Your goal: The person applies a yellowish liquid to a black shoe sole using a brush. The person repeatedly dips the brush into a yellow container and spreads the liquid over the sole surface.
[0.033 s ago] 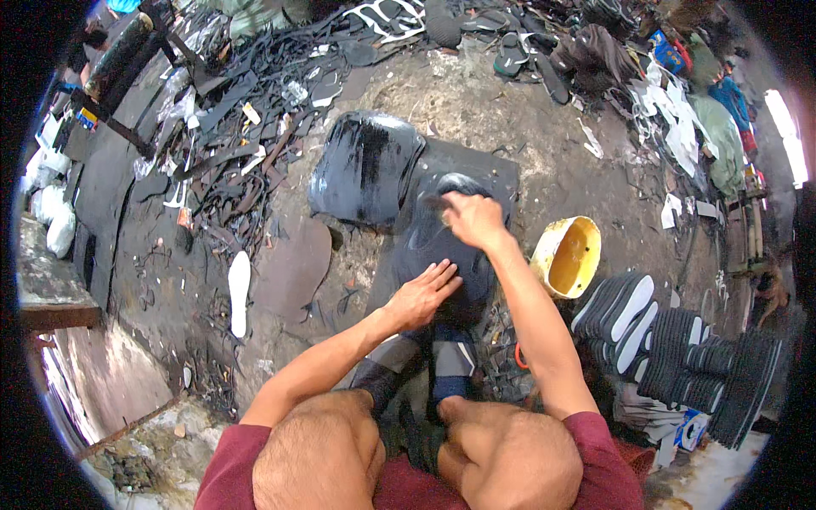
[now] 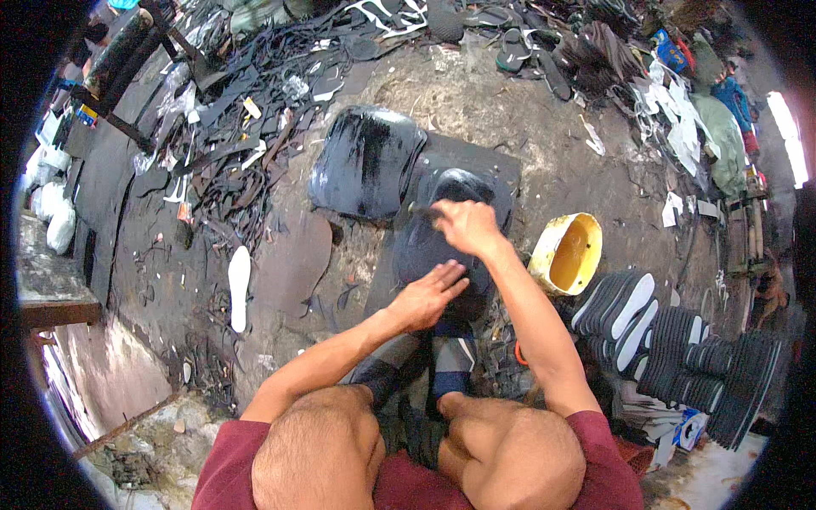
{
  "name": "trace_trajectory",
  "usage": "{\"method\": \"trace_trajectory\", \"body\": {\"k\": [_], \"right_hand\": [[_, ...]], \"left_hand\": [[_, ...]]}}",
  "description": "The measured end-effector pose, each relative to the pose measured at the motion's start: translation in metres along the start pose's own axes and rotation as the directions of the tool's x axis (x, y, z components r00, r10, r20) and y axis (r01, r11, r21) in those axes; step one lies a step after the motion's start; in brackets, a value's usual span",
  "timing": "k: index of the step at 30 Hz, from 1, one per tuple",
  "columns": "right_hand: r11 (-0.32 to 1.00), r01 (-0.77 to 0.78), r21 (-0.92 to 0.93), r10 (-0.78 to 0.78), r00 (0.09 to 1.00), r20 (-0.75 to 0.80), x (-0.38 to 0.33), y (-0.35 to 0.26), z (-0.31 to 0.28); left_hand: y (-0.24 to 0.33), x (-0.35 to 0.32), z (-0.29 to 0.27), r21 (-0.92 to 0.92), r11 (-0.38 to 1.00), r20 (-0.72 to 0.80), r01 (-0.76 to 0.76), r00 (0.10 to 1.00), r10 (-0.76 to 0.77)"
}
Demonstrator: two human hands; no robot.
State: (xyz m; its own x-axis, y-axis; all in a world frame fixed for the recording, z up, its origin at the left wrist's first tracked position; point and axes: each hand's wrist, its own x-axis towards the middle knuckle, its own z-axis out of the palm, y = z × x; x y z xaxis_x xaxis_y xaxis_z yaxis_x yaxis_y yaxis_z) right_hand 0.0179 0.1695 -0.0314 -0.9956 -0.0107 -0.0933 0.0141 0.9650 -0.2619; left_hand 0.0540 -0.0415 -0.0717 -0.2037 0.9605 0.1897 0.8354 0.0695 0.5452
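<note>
My right hand (image 2: pixel 467 228) is closed around a small dark brush-like tool (image 2: pixel 424 212), partly blurred, above a dark sole-shaped piece (image 2: pixel 418 255). A wet-looking whitish sheen (image 2: pixel 459 182) shows at that piece's far end. My left hand (image 2: pixel 427 297) lies with fingers stretched flat on the near part of the same piece. Under it is a dark square board (image 2: pixel 493 161). Beside it, to the left, sits a curved black sheet (image 2: pixel 365 161) with glossy whitish streaks. A yellow tub (image 2: pixel 586 228) with amber liquid stands right of my right forearm.
Stacks of black and white soles (image 2: pixel 633 323) stand at the right. A white insole (image 2: pixel 240 289) and a brown sheet (image 2: pixel 293 263) lie on the floor at the left. Dark scrap strips (image 2: pixel 246 119) heap up at the far left, sandals (image 2: pixel 512 51) at the back.
My right hand has shifted slightly left and toward me, with the dark tool now angled to the left. My left hand stays about where it was on the piece.
</note>
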Motion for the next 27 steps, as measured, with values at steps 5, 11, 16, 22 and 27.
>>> {"method": "trace_trajectory", "body": {"k": [5,11,16,22,27], "right_hand": [[0.952,0.306,-0.023,-0.307,0.944,-0.119,-0.063,-0.062,0.045],[0.920,0.154,0.360,-0.155,0.988,-0.027,-0.099,-0.105,-0.025],[0.820,0.206,0.535,0.141,0.832,-0.537,-0.080,-0.030,-0.130],[0.898,0.092,0.430,-0.006,0.980,-0.198,-0.023,0.048,-0.097],[0.947,-0.309,0.092,0.317,0.945,-0.086,0.030,0.074,-0.053]], "left_hand": [[0.047,-0.019,0.048,-0.217,0.929,0.102,-0.298,0.940,0.326],[0.064,-0.019,0.050,-0.211,0.904,-0.120,-0.372,0.928,0.353],[0.030,0.020,0.021,0.085,0.984,-0.064,0.158,0.986,-0.153],[0.015,0.014,0.023,0.219,0.950,0.197,0.224,0.943,-0.268],[0.017,0.005,0.028,0.245,0.946,0.142,0.211,0.958,-0.250]]}}
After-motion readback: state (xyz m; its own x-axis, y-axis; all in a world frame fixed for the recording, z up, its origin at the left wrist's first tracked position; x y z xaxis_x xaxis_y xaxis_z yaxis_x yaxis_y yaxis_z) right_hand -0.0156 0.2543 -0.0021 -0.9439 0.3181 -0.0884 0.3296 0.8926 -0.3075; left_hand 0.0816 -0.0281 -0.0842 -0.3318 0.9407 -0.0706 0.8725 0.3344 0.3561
